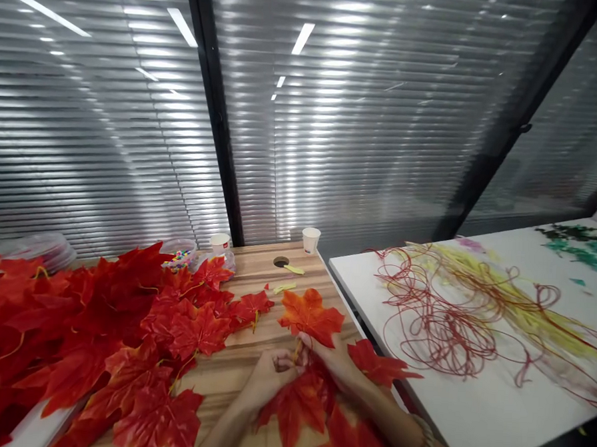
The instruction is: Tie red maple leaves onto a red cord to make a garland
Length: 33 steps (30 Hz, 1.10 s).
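Head view; orange leaf (312, 313) beyond right hand (326, 350)

Paper cups (311, 241) before blinds (333, 132); red cord (445, 331) tangled on white table (433, 411).

Grey slatted blinds (384, 121); dark slanting window bars (218, 112); bright light streaks (303, 38); wood-grain table (250, 266) beside white table (468, 419).
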Each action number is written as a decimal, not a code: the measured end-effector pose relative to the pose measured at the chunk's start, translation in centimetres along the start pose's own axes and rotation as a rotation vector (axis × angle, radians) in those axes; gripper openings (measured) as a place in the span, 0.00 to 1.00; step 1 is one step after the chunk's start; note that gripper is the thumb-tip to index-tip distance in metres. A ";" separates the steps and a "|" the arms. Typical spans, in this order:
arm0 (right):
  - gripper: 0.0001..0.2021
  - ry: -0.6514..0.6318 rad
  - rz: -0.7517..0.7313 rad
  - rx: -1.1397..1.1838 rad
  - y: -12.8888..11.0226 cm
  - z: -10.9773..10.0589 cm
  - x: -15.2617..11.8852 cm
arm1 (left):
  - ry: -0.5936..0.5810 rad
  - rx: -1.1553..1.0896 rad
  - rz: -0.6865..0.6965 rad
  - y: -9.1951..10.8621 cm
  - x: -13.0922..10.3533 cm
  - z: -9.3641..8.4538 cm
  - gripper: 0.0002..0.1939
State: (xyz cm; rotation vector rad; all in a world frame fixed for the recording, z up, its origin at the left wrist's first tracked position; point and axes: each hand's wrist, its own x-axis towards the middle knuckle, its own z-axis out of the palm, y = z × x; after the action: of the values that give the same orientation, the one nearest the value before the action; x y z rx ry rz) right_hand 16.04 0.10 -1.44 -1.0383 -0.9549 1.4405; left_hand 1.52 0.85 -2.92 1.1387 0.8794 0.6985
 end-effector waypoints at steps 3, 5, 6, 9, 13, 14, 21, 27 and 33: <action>0.20 0.001 -0.030 -0.033 -0.1 0.0 -0.2 | 0.006 -0.046 0.019 1.0 -0.3 0.1 0.17; 0.21 -0.001 -0.048 -0.035 -0.1 0.0 -0.3 | -0.010 -0.077 0.001 1.8 -0.8 0.1 0.16; 0.22 -0.004 -0.059 -0.040 -0.1 0.0 -0.3 | -0.022 -0.084 -0.016 2.1 -1.0 0.0 0.15; 0.22 0.029 -0.122 -0.080 -0.6 -0.2 -0.5 | -0.041 -0.108 -0.083 2.7 -1.8 0.0 0.14; 0.19 0.053 -0.241 -0.121 -3.2 0.1 -1.0 | -0.071 -0.251 -0.160 2.3 -2.7 0.2 0.18; 0.18 0.030 -0.253 -0.134 -4.2 0.2 -1.3 | -0.110 -0.303 -0.164 2.1 -2.8 0.4 0.20; 0.17 -0.140 -0.387 -0.326 -13.5 0.9 -3.8 | -0.432 -0.356 -0.067 3.0 -3.9 2.5 0.33; 0.18 -0.077 -0.534 -0.356 -19.5 0.2 -5.6 | -0.538 -0.087 0.137 6.9 -3.7 7.9 0.19; 0.16 0.070 -0.787 -0.410 -24.9 -1.8 -7.4 | -0.564 0.013 0.249 9.1 -3.5 13.8 0.15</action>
State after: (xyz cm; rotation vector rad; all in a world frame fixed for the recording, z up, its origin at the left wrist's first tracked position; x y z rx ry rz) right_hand 25.50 -4.45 22.33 -0.8372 -1.4355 0.5664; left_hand 11.50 -5.97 8.91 1.3779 0.2678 0.5271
